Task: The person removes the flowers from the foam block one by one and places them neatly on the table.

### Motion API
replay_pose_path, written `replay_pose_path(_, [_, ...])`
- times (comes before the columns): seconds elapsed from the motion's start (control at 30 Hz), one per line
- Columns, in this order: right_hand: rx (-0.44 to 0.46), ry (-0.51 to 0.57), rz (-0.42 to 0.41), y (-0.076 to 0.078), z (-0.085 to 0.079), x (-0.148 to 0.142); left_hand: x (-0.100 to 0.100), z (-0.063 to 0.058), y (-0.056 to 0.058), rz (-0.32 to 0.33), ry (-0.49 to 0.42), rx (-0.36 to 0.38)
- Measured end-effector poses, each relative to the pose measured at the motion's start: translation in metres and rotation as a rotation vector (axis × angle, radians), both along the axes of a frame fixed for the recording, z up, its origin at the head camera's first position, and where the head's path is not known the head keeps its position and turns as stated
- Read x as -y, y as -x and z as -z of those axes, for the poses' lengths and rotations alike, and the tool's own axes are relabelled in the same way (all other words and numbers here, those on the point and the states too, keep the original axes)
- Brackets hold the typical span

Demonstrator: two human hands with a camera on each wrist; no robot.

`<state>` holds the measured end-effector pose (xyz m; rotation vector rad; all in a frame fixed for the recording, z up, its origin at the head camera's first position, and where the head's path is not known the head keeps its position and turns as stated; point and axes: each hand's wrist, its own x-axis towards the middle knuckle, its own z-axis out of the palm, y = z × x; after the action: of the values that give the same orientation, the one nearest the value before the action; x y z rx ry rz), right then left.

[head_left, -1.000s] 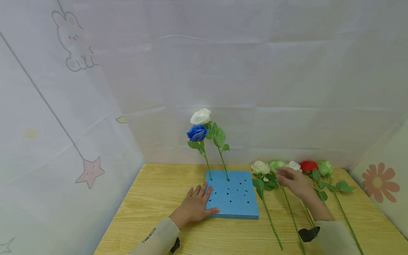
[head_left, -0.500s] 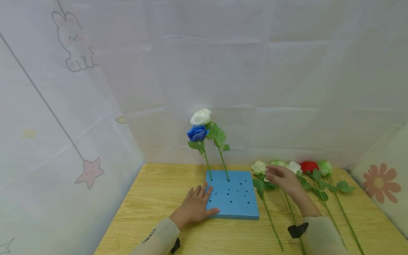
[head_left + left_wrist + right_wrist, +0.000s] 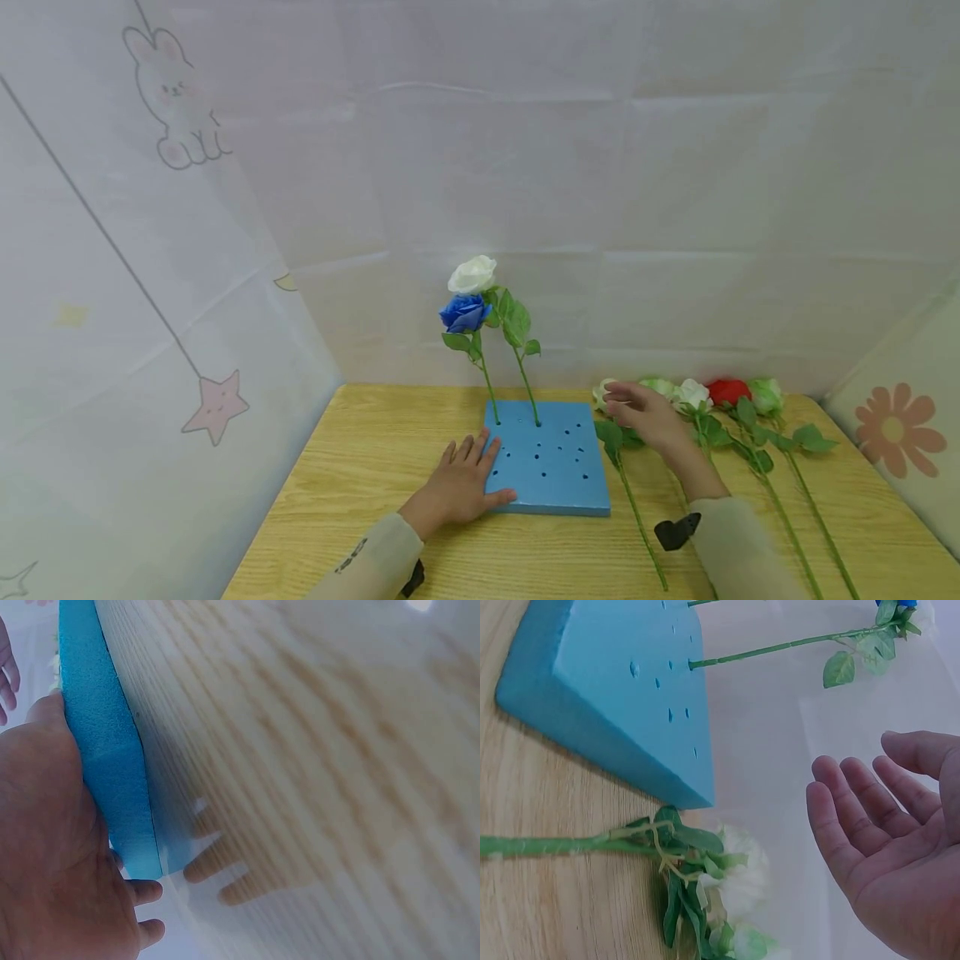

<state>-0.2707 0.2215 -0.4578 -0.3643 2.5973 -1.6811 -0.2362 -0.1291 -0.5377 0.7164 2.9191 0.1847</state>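
Lying flat, blue block (image 3: 555,493): on the table (image 3: 405,417); maybe light foam, easy to slide or dent, so hold its sides.
Cream rose (image 3: 602,397): on the table, just right of the block; likely very light, petals soft, so pinch it by the stem (image 3: 636,517).
Left hand (image 3: 461,483): fingers spread wide, resting on the block's left edge.
Right hand (image 3: 652,417): fingers a bit bent, thumb apart, holding nothing.
Gap by the rose: right wrist view shows air between hand and petals; head view hides it.
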Motion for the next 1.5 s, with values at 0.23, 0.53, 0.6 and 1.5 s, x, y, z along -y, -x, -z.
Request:
replay_pose_path(0.23, [-0.002,0.048,-0.023,0.008,0.004,0.01,0.0,-0.001,-0.001,-0.001,-0.004,0.008])
replay_pose_path(0.53, [0.044,0.148,-0.034,0.02,0.005,0.03,0.0,-0.002,-0.001,-0.002,0.002,0.011])
replay_pose_path(0.6, [0.053,0.148,-0.034,0.021,0.004,0.035,0.0,-0.002,-0.001,-0.001,0.003,0.01])
replay_pose_path(1.5, [0.085,0.119,-0.094,0.053,0.003,0.087,0.0,0.0,0.001,-0.002,0.02,0.001])
